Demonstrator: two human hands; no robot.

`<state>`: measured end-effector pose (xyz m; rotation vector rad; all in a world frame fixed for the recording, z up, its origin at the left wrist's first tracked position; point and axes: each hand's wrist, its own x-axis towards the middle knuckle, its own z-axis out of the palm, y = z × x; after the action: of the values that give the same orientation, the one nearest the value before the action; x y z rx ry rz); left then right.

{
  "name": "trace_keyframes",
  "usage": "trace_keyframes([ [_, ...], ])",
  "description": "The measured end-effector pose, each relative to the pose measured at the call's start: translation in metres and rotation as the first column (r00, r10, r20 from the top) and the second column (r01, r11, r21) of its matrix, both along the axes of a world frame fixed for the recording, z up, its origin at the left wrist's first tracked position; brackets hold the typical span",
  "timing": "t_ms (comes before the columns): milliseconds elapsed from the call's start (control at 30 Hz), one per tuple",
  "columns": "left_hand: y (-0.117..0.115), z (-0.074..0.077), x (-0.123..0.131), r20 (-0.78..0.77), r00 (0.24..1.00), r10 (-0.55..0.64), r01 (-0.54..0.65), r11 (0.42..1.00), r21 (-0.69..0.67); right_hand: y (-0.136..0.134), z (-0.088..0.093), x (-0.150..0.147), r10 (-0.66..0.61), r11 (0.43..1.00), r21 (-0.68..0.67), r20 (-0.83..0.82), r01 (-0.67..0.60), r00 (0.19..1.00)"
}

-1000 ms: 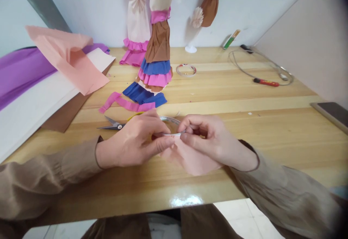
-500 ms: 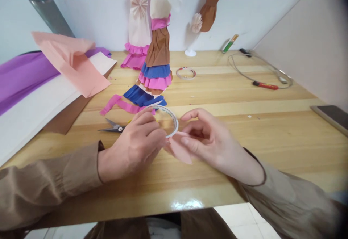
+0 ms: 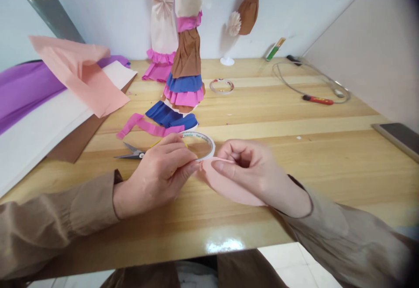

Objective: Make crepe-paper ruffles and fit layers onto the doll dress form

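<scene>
My left hand [image 3: 160, 172] is closed on a roll of tape [image 3: 211, 148], a thin ring with printing on its inner side. Between that hand's thumb and fingers the gathered end of a pale pink piece of crepe paper [image 3: 229, 187] is also pinched. My right hand [image 3: 252, 170] pinches the upper edge of the same paper, which fans out below the thumb. Just behind my left hand lie open scissors [image 3: 129, 152], their handles partly covered. Past the roll are a pink paper strip [image 3: 147, 126] and blue pleated paper [image 3: 170, 115].
Paper dresses [image 3: 186, 56] in layers hang at the wall. Peach, purple, white and brown sheets [image 3: 78, 74] spread over the left side. Another tape roll [image 3: 222, 86], a green tube [image 3: 275, 50], a red-handled tool with a cable [image 3: 319, 100] and a phone [image 3: 399, 137] lie further off.
My right hand has closed on the pink paper's upper edge, and the paper now spreads wider to the right. The tape roll has tilted slightly flatter in my left hand.
</scene>
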<state>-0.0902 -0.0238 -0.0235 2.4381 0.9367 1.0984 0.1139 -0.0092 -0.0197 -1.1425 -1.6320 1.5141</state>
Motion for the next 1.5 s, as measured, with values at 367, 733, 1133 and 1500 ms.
trace_keyframes([
  [367, 0.001, -0.005, 0.0, 0.021, 1.0, 0.003, -0.002, 0.999, -0.046, -0.02, 0.007, -0.004, -0.032, 0.905, 0.423, 0.166, -0.042, 0.986],
  [733, 0.001, -0.007, 0.003, 0.044, 0.999, -0.022, 0.025, 0.997, -0.072, -0.013, 0.0, 0.0, -0.023, 0.887, 0.457, 0.198, -0.072, 0.98],
  [1133, 0.0, -0.006, 0.004, 0.045, 0.998, -0.047, 0.048, 0.999, -0.016, -0.009, -0.004, -0.004, -0.135, 0.933, 0.353, 0.181, 0.064, 0.974],
  [1500, -0.002, -0.005, 0.006, 0.079, 0.992, -0.093, 0.098, 0.993, -0.063, -0.011, -0.011, -0.004, -0.153, 0.932, 0.357, 0.248, 0.057, 0.957],
])
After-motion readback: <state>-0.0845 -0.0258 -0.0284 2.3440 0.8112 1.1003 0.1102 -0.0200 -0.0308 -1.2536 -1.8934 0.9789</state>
